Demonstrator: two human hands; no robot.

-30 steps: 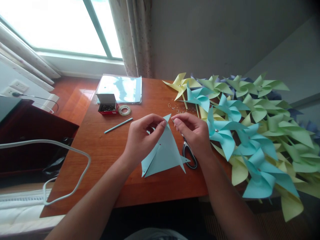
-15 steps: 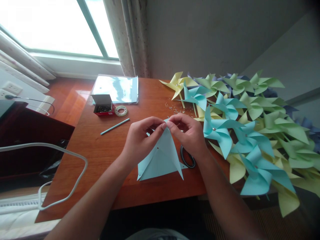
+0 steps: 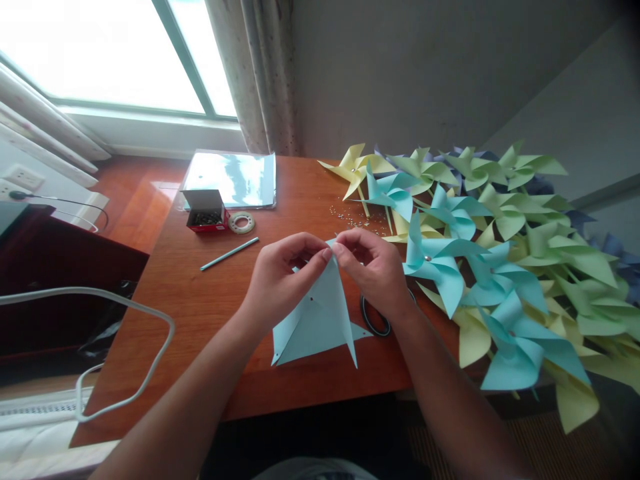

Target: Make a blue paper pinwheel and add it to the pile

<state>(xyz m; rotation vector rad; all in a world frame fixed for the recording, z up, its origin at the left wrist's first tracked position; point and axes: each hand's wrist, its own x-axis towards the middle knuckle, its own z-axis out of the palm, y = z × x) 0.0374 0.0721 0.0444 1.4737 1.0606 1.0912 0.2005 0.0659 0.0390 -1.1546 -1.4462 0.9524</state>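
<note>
A light blue paper sheet (image 3: 315, 330), cut into pinwheel blades with small punched holes, hangs from my fingertips over the table. My left hand (image 3: 290, 270) pinches its top corner between thumb and forefinger. Close against it, my right hand (image 3: 373, 267) pinches the same corner; whether a small pin sits between the fingertips is hidden. Partly behind my right hand and wrist lie scissors (image 3: 375, 317), only the dark handle loops clearly showing.
Finished blue (image 3: 435, 260), green and yellow pinwheels crowd the table's right side. At the left are a pale blue stick (image 3: 230, 253), a small red box (image 3: 207, 217) of metal bits, a tape roll (image 3: 241, 223) and a clear folder (image 3: 240, 177). Tiny paper bits (image 3: 355, 218) lie scattered.
The paper's lower blades have swung slightly left and down, showing more of the blade beside the scissors. Both hands keep their pinch at the corner.
</note>
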